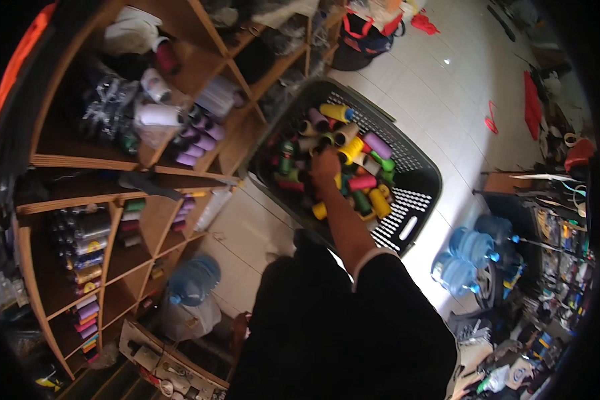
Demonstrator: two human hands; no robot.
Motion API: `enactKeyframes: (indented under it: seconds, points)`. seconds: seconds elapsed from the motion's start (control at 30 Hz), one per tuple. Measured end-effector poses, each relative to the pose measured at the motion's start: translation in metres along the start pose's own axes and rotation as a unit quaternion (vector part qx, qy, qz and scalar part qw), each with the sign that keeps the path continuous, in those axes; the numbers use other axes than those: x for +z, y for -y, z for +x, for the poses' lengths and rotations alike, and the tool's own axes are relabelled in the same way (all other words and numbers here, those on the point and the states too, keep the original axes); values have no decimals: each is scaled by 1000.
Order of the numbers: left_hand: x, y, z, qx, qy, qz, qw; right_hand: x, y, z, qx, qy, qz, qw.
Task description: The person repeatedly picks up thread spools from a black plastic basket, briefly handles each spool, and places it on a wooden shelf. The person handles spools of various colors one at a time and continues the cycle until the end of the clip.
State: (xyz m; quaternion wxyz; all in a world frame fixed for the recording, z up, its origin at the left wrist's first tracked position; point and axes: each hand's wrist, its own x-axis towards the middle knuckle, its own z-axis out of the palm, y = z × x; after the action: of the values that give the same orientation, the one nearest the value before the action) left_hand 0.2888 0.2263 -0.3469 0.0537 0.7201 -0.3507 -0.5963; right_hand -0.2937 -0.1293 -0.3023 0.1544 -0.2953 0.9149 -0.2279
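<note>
Risking a slide of the thread spools (363, 182), heaped loose and overlapping across the middle of the dark basket (412, 155), most likely from digging too deep or brushing the pile with the forearm (347, 223). Reaching in with the right hand (325, 167), back turned up and forearm slanted over the near edge, toward the left half, just beside a yellow spool (351, 151); impossible to tell whether spread or pinching in that grip, with fingertips hidden. Showing the left hand (241, 327) low, well apart from the basket's left corner, too dim for reading its grip.
</note>
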Motion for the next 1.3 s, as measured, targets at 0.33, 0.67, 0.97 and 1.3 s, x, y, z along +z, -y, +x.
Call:
enactKeyframes:
  seconds: [0.33, 0.67, 0.97, 1.3]
  points:
    - [30, -213, 18, 97, -104, -55, 988, -51, -39, -34, -45, -175, 273, 945]
    - [84, -466, -57, 281, 142, -99, 944, -175, 30, -150, 48, 86, 706, 702]
    - [137, -523, -113, 382, 268, -295, 834, -247, 80, -203, -198, 163, 521, 814]
    - [120, -518, -122, 426, 160, -292, 841, -259, 86, -201, -366, 7, 346, 864]
